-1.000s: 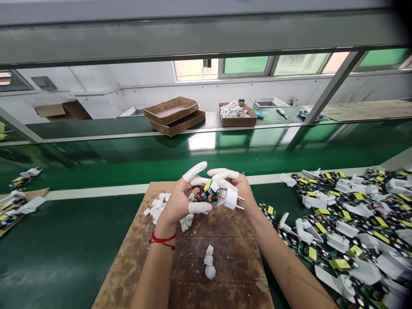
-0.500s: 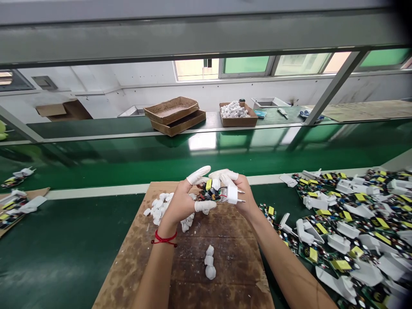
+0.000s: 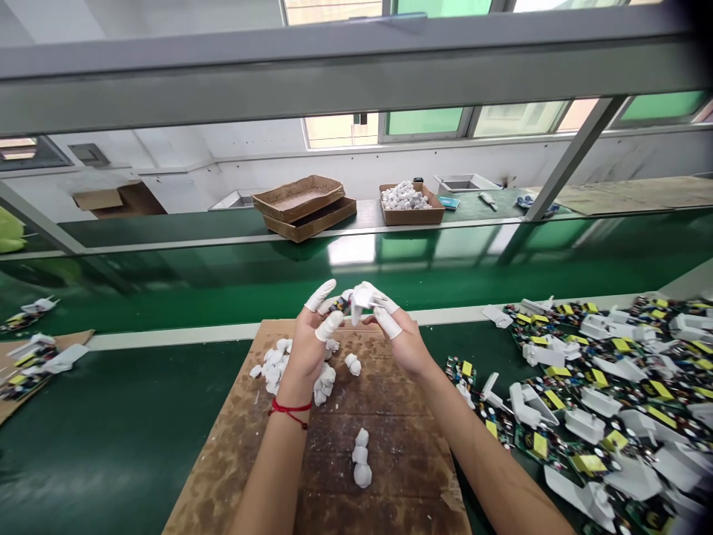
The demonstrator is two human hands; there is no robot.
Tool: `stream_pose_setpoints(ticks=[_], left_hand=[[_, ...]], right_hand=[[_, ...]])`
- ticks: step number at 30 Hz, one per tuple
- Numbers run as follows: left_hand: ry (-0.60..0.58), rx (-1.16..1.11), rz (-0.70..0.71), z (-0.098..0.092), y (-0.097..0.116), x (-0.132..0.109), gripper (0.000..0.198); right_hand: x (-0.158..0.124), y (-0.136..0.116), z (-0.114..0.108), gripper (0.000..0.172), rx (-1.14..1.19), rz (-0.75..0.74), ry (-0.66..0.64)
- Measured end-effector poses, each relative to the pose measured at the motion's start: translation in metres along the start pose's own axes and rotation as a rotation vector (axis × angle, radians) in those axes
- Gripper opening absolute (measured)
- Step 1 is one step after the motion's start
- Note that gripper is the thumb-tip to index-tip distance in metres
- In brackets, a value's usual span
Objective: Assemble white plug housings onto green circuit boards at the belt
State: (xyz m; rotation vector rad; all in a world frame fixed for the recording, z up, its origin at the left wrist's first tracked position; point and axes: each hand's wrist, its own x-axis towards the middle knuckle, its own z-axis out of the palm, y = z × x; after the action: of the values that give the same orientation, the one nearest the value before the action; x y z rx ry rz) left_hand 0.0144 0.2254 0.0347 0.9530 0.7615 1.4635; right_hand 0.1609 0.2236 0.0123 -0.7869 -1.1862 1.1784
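Between both hands, above the far part of a stained cardboard sheet [image 3: 401,446], I hold a power adapter [image 3: 362,299] with a white plug housing and its circuit board partly showing. My left hand [image 3: 317,319], in white finger cots, grips the board end. My right hand [image 3: 393,316], also with finger cots, has its fingers around the white housing. The far side of the adapter is hidden by my fingers. White putty-like lumps [image 3: 272,365] lie in a pile beside my left wrist. A small lump [image 3: 353,364] sits below the adapter, and a short row of lumps [image 3: 362,457] lies nearer me.
Many circuit boards with white housings [image 3: 598,401] crowd the green bench at right; several more [image 3: 27,364] lie at far left. On the back shelf stand stacked cardboard trays [image 3: 301,208] and a box of white lumps [image 3: 411,215]. A metal beam [image 3: 334,74] crosses overhead.
The adapter has been turned and raised slightly, so its pins no longer point right. The hands have shifted up and left, uncovering the small lump on the cardboard. The view has tilted up slightly.
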Motion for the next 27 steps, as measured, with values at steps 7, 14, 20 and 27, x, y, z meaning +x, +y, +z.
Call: stream_pose_setpoints(ticks=[7, 14, 20, 27], left_hand=[[0.437, -0.284, -0.332, -0.020, 0.000, 0.019, 0.025], [0.354, -0.284, -0.346, -0.022, 0.006, 0.015, 0.024], [0.426, -0.265, -0.342, -0.026, 0.004, 0.017, 0.022], [0.459, -0.256, -0.238, -0.020, 0.012, 0.015, 0.017]], right_hand=[[0.008, -0.006, -0.006, 0.042, 0.155, 0.120, 0.329], [0.008, -0.003, -0.006, 0.036, 0.151, 0.138, 0.314], [0.007, -0.002, -0.005, 0.034, 0.126, 0.145, 0.311], [0.003, -0.016, -0.001, 0.033, 0.192, 0.114, 0.282]])
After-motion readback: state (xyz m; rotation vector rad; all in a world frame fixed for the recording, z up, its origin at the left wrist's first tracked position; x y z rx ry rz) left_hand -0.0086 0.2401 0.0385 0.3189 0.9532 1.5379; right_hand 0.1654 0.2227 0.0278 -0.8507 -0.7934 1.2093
